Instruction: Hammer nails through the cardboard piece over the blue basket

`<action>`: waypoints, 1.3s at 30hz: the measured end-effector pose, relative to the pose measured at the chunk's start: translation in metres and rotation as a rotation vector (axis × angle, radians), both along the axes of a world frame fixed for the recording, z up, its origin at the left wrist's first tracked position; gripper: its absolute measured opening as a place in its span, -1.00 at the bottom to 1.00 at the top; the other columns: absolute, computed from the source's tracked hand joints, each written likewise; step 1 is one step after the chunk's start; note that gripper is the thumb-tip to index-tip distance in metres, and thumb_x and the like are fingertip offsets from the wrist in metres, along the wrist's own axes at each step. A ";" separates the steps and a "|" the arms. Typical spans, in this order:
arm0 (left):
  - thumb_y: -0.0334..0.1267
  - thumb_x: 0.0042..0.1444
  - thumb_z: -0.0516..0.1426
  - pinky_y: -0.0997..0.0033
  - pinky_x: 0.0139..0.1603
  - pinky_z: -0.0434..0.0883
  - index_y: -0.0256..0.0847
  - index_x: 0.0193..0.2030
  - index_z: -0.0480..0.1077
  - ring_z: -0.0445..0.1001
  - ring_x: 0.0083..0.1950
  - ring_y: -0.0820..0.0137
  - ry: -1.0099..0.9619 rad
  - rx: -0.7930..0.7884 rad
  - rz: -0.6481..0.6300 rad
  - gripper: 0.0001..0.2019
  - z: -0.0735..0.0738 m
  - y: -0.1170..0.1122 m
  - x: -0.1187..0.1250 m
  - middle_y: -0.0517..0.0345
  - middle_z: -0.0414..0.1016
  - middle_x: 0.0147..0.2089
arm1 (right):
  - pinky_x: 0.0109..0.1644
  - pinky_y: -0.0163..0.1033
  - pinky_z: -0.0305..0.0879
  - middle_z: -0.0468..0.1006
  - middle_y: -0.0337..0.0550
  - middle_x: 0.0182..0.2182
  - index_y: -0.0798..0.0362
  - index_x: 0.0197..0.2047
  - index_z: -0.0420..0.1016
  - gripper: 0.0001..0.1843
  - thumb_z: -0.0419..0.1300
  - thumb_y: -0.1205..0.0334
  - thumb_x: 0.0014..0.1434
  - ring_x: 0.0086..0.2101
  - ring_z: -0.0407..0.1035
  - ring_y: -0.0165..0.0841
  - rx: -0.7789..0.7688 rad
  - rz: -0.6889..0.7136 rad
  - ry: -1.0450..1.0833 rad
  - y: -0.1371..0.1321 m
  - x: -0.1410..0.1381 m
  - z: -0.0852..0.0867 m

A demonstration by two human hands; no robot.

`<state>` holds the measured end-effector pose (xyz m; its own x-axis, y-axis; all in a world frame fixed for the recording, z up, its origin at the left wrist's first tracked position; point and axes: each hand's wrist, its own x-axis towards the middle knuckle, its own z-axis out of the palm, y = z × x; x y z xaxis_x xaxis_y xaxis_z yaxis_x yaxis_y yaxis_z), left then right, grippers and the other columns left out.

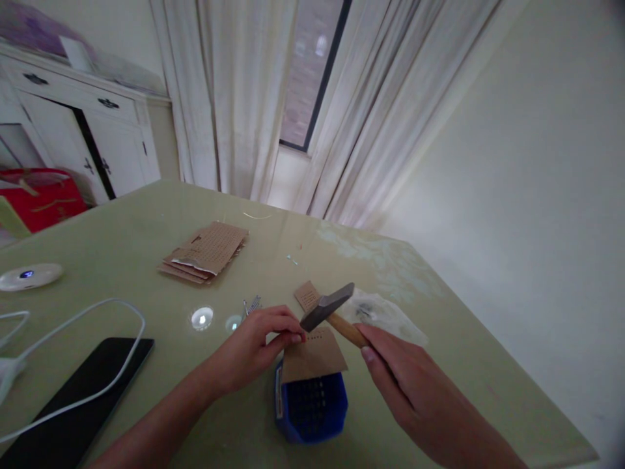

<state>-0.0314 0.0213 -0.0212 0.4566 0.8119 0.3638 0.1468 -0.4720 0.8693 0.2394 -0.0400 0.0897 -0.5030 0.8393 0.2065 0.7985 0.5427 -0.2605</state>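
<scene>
My right hand (405,384) grips the wooden handle of a small hammer (328,306), whose dark metal head hovers just above a piece of brown cardboard (312,355). The cardboard lies on top of a blue perforated basket (312,407). My left hand (258,345) is pinched at the cardboard's upper left edge, right under the hammer head; what its fingertips hold is too small to make out. A few metal nails (251,305) lie on the table just beyond my left hand.
A stack of cardboard pieces (205,253) lies farther back on the green table (146,221). A black phone (78,397) and white cable (97,312) lie at left, near a white disc (29,277). A crumpled plastic bag (381,312) sits behind the hammer. Curtains and a white cabinet stand beyond.
</scene>
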 end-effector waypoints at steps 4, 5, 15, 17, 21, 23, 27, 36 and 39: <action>-0.36 0.40 0.20 0.47 -0.10 0.44 -0.14 -0.19 0.68 0.61 -0.15 0.37 -0.005 -0.011 -0.007 -0.80 0.000 -0.002 0.000 0.13 0.67 -0.17 | 0.02 -0.04 0.62 0.72 0.13 0.09 0.06 0.28 0.47 -0.63 -0.03 0.23 0.56 -0.01 0.67 -0.07 0.019 -0.022 0.008 -0.002 0.002 -0.005; -0.37 0.39 0.21 0.46 -0.09 0.44 -0.14 -0.19 0.68 0.61 -0.14 0.37 -0.005 -0.024 -0.011 -0.80 0.000 -0.002 0.000 0.13 0.67 -0.16 | 0.02 -0.03 0.62 0.73 0.12 0.07 0.06 0.27 0.47 -0.63 -0.02 0.24 0.56 -0.03 0.68 -0.07 0.001 -0.008 -0.009 -0.003 0.003 -0.007; -0.33 0.36 0.21 0.42 -0.08 0.46 -0.16 -0.27 0.66 0.61 -0.12 0.34 0.007 -0.090 -0.040 -0.80 0.004 0.002 -0.002 0.10 0.65 -0.15 | -0.02 -0.04 0.59 0.74 0.09 0.00 0.05 0.25 0.50 -0.63 -0.02 0.25 0.54 -0.10 0.68 -0.10 -0.068 -0.008 0.035 -0.006 -0.003 -0.020; -0.32 0.36 0.19 0.39 -0.03 0.49 -0.15 -0.24 0.67 0.62 -0.07 0.32 0.001 -0.115 -0.058 -0.79 0.003 0.002 -0.003 0.07 0.66 -0.09 | 0.00 -0.04 0.59 0.74 0.07 -0.03 0.04 0.24 0.52 -0.63 -0.02 0.26 0.54 -0.10 0.68 -0.11 -0.102 0.001 0.044 -0.006 -0.004 -0.021; -0.24 0.38 0.18 0.21 0.20 0.56 -0.08 0.09 0.63 0.58 0.20 0.21 -0.069 -0.211 -0.072 -0.76 -0.001 -0.001 -0.008 -0.01 0.59 0.22 | 0.03 -0.08 0.59 0.74 0.08 0.00 0.04 0.25 0.51 -0.63 0.00 0.23 0.54 -0.05 0.67 -0.11 -0.027 -0.038 0.122 -0.007 -0.001 -0.020; -0.17 0.32 0.25 0.13 0.25 0.57 -0.07 0.19 0.58 0.57 0.26 0.15 -0.042 -0.257 -0.056 -0.67 -0.003 -0.002 -0.011 -0.03 0.56 0.29 | 0.05 -0.07 0.59 0.74 0.10 0.02 0.06 0.27 0.50 -0.63 0.00 0.23 0.55 -0.02 0.67 -0.09 0.007 -0.048 0.129 -0.007 0.001 -0.020; -0.12 0.18 0.39 0.17 0.12 0.64 -0.09 0.18 0.60 0.65 0.13 0.12 0.108 -0.362 -0.081 -0.58 -0.001 -0.003 -0.013 0.01 0.66 0.18 | 0.02 -0.02 0.61 0.74 0.11 0.00 0.09 0.27 0.50 -0.61 -0.03 0.24 0.55 -0.05 0.68 -0.07 -0.057 -0.038 0.059 -0.007 -0.002 -0.024; -0.20 0.15 0.38 0.28 -0.01 0.66 -0.12 0.11 0.65 0.70 0.03 0.16 0.083 -0.403 -0.087 -0.63 0.003 -0.002 -0.009 0.07 0.71 0.12 | 0.06 0.03 0.58 0.71 0.14 0.06 0.11 0.35 0.45 -0.57 -0.03 0.29 0.54 -0.04 0.65 -0.08 -0.111 -0.010 -0.007 -0.008 -0.006 -0.036; -0.22 0.13 0.38 0.30 -0.02 0.65 -0.13 0.07 0.66 0.69 0.04 0.16 0.089 -0.381 -0.077 -0.66 0.003 -0.005 -0.008 0.08 0.73 0.07 | 0.06 0.02 0.55 0.72 0.11 0.03 0.09 0.31 0.49 -0.59 0.01 0.30 0.51 -0.07 0.63 -0.09 -0.127 0.028 0.004 -0.005 -0.003 -0.035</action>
<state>-0.0393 0.0162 -0.0182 0.5374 0.8433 -0.0006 0.2062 -0.1306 0.9698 0.2360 -0.0455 0.0551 -0.5258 0.8445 0.1020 0.7822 0.5272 -0.3319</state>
